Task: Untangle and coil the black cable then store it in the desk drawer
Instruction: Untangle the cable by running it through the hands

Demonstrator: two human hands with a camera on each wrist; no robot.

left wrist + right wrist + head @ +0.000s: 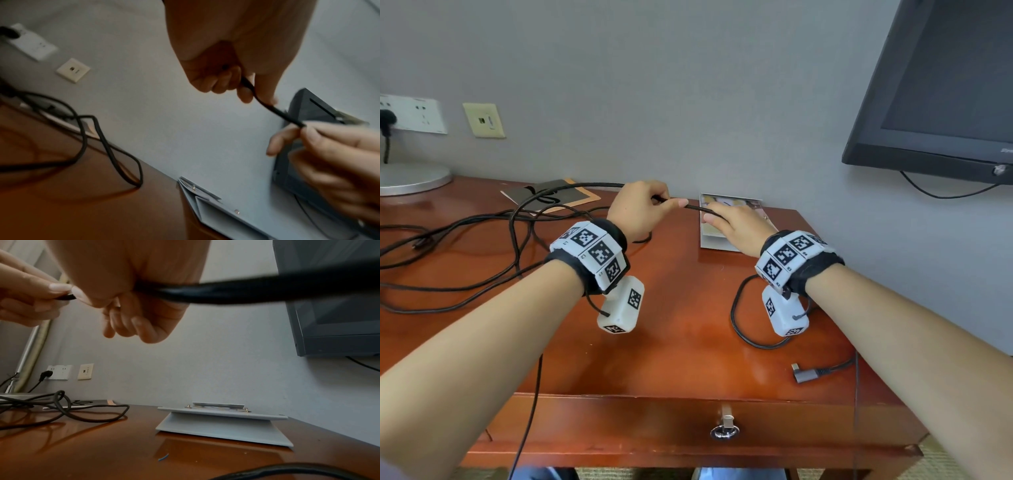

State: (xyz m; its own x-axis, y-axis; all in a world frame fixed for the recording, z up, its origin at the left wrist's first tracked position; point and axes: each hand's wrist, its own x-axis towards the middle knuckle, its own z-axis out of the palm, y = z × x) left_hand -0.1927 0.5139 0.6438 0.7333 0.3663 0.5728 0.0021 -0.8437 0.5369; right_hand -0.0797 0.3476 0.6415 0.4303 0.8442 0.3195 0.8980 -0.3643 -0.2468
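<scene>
At the desk's front edge the drawer point(724, 423) sits closed, and a grey plug end point(806, 375) of the black cable point(517, 219) lies just behind it. Farther back, above the desk point(681, 329), the left hand point(640, 209) and right hand point(736, 228) each pinch one short raised stretch. Beyond, loose tangled loops sprawl leftward. Best to feed slack hand to hand from the free end, lifting crossings apart rather than pulling them tight.
</scene>
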